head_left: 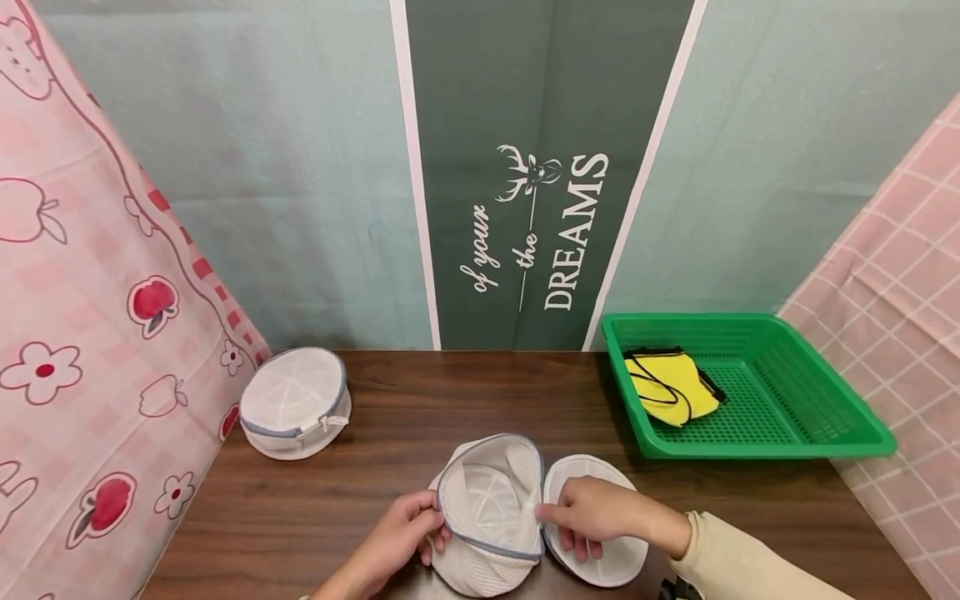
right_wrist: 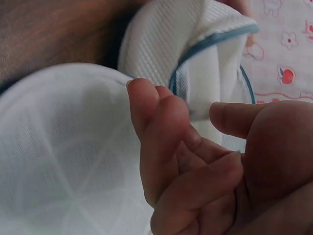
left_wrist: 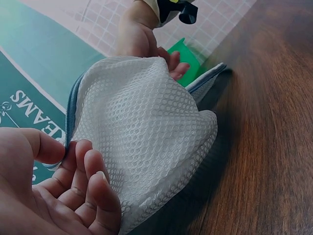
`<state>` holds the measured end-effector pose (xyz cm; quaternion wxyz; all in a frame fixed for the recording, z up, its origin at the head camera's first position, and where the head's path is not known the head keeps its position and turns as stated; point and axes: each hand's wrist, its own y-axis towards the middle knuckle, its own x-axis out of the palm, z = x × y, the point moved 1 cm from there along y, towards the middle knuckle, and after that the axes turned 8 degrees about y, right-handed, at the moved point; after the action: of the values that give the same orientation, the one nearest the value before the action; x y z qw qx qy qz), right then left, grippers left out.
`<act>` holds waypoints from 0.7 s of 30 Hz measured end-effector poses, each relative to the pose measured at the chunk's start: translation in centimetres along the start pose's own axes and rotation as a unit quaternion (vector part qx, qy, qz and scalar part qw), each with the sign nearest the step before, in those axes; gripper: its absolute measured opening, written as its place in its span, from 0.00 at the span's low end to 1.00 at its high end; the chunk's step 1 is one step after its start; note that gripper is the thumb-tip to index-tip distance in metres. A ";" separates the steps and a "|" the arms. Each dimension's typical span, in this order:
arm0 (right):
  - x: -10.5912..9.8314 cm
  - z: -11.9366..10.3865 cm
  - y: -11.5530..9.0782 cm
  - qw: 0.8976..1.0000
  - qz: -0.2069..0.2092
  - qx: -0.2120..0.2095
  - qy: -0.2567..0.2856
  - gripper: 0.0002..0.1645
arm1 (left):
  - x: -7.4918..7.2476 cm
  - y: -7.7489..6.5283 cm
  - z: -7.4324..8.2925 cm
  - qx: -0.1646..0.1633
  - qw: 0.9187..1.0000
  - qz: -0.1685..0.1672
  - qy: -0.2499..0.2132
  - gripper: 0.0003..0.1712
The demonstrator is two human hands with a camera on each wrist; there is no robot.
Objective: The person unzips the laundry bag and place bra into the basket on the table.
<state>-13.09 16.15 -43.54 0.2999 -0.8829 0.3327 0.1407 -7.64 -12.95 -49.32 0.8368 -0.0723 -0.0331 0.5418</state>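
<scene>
A round white mesh laundry bag [head_left: 487, 575] with a blue-grey zipper edge sits at the table's front, its mouth spread. Its round lid [head_left: 618, 562] lies folded out to the right. My left hand [head_left: 408, 529] pinches the bag's zippered rim between thumb and fingers; the left wrist view shows the mesh side hanging beside those fingers [left_wrist: 95, 188]. My right hand [head_left: 596, 512] is over the lid, a fingertip at the bag's inner wall beside the hinge. In the right wrist view its thumb and loosely bent fingers [right_wrist: 168, 122] stand apart.
Another round white mesh laundry bag [head_left: 296, 392], zipped up, stands at the back left by the pink curtain [head_left: 97, 400]. At the right is a green plastic basket [head_left: 810, 417] holding a yellow item [head_left: 675, 387] with black cord. A printed cloth [head_left: 330, 208] hangs behind the wooden table [head_left: 420, 392].
</scene>
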 end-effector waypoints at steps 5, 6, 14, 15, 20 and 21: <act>0.9 0.3 0.0 1.000 -0.006 0.003 0.006 0.38 | 0.0 -0.1 0.0 -0.003 1.000 0.002 0.000 0.14; 1.0 0.4 0.0 1.000 -0.010 0.003 0.009 0.38 | 0.0 -0.1 0.0 -0.004 1.000 0.003 0.000 0.14; 1.8 1.0 -0.1 0.998 -0.036 -0.016 0.041 0.28 | 0.0 -0.1 0.0 -0.008 1.000 0.006 0.006 0.14; 1.9 1.1 -0.2 0.998 -0.036 -0.016 0.045 0.28 | 0.0 -0.1 0.0 -0.009 1.000 0.006 0.006 0.14; 2.4 1.2 -0.3 0.997 -0.045 -0.008 0.060 0.29 | 0.1 -0.1 0.0 -0.009 1.000 0.005 0.009 0.13; 2.5 1.2 -0.3 0.997 -0.048 -0.005 0.063 0.30 | 0.1 -0.1 0.0 -0.009 1.000 0.005 0.010 0.13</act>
<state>-11.12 15.84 -45.48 0.2806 -0.9065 0.3072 0.0722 -7.48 -12.92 -49.35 0.8335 -0.0849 -0.0292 0.5452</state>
